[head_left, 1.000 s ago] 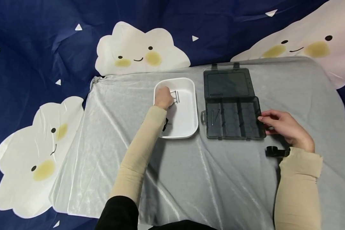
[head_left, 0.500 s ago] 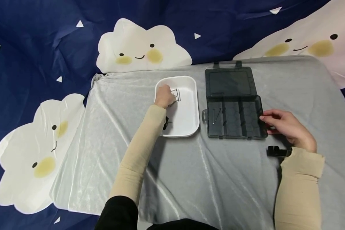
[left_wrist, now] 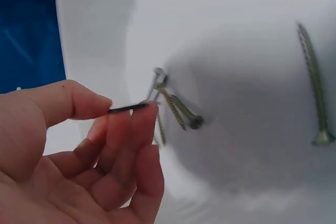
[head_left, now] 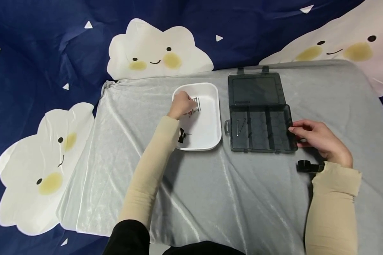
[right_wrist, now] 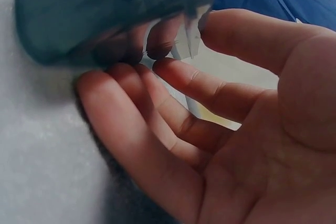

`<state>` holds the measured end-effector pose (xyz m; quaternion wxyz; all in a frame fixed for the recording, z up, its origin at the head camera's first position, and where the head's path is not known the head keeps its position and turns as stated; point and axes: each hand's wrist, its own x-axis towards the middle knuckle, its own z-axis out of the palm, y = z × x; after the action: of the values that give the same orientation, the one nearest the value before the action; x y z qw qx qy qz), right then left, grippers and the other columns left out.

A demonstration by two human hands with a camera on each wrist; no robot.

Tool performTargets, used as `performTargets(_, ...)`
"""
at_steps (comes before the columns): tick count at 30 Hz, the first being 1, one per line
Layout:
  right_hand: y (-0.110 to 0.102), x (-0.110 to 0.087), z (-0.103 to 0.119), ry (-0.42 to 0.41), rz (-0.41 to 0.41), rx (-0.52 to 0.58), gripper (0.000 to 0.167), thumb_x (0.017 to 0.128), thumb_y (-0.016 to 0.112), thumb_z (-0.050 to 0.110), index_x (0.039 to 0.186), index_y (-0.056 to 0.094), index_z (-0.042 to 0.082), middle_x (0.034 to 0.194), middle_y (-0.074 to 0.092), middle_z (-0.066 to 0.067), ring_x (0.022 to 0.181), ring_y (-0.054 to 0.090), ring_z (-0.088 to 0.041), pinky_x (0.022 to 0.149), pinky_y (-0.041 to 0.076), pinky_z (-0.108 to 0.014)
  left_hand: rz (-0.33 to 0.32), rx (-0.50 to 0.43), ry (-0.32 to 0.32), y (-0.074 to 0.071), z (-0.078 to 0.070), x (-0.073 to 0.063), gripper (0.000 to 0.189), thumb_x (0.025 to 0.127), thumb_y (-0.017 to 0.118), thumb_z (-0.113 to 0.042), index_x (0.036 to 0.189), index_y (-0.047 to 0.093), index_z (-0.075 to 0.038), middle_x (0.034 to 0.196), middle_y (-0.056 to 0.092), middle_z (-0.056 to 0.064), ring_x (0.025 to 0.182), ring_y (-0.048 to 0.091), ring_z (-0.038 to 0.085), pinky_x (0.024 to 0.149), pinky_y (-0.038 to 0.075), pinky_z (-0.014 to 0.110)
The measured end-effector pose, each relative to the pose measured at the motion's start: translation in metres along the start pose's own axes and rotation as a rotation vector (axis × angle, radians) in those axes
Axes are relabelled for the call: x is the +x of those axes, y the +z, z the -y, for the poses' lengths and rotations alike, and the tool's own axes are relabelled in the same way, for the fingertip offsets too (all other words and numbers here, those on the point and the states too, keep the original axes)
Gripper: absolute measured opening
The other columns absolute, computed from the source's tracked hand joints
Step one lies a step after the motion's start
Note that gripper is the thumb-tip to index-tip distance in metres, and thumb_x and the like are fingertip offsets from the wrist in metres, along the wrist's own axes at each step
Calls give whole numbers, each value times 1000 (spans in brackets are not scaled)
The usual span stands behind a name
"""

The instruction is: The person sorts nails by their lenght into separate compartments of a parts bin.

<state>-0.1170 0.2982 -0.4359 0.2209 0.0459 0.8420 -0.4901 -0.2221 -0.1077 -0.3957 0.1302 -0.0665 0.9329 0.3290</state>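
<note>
Left hand (head_left: 182, 104): thumb and fingertip clamped on a thin dark fastener (left_wrist: 126, 108), held over the white tray; other fingers curled below. Fastener type unclear, too dark in the left wrist view. Just past the fingertips, a small heap of screws (left_wrist: 172, 108) on the tray floor, crossing each other, a bit blurred, partly behind the fingers, count unclear. Lone brassy screw (left_wrist: 313, 77) well apart from the heap, lying flat.

Right hand (head_left: 326, 141): thumb and fingers close on the right wall of the dark translucent organizer box (head_left: 277, 131), fingertips seen through the plastic in the right wrist view.

White tray (head_left: 210, 129) sits just left of the box, apart from it. Box lies flat, lid (head_left: 256, 88) folded back, handle (head_left: 226, 127) on its left side. Two dividers, three compartments; left one has two thin fasteners (head_left: 237, 126), near ends close, far ends spread.

Both forearms in beige sleeves (head_left: 148, 177), black strap (head_left: 309, 167) at the right wrist. Grey cloth (head_left: 217, 198) under everything, navy backdrop (head_left: 242, 21) with smiling clouds (head_left: 154, 49) behind
</note>
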Motion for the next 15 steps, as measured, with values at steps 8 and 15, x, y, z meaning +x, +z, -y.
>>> performTargets(8, 0, 1, 3, 1, 4, -19, 62, 96, 52, 45, 134, 42, -3, 91, 56, 15, 80, 56, 3, 68, 57, -26, 146, -390, -107, -12, -8, -10, 20, 93, 57, -12, 100, 64, 5, 86, 61, 8, 69, 68, 27, 83, 57, 41)
performTargets(15, 0, 1, 2, 1, 1, -13, 60, 96, 52, 45, 132, 43, -2, 88, 57, 19, 78, 56, 3, 67, 57, -25, 233, -577, -113, -15, -14, -19, 17, 96, 53, -6, 107, 62, 5, 93, 63, 14, 63, 64, 15, 67, 56, 29)
